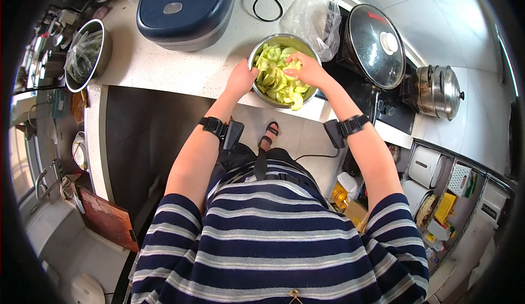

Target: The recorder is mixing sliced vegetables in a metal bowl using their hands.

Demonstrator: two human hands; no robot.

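Note:
A round metal bowl (284,38) full of pale green sliced vegetable (274,76) stands at the counter's front edge. My left hand (243,78) grips the bowl's left rim, thumb at the inner side. Inside the bowl, my right hand (308,71) is among the slices, its thumb and fingers curved around some of them. Part of the fingertips is hidden by the slices. One slice hangs over the near rim.
A dark blue rice cooker (186,10) stands behind left, a clear plastic bag (309,23) behind right. On the stove sit a glass-lidded pan (373,45) and a steel steamer pot (437,90). Far left, a bowl (104,51) holds bagged greens. An open drawer (447,160) is lower right.

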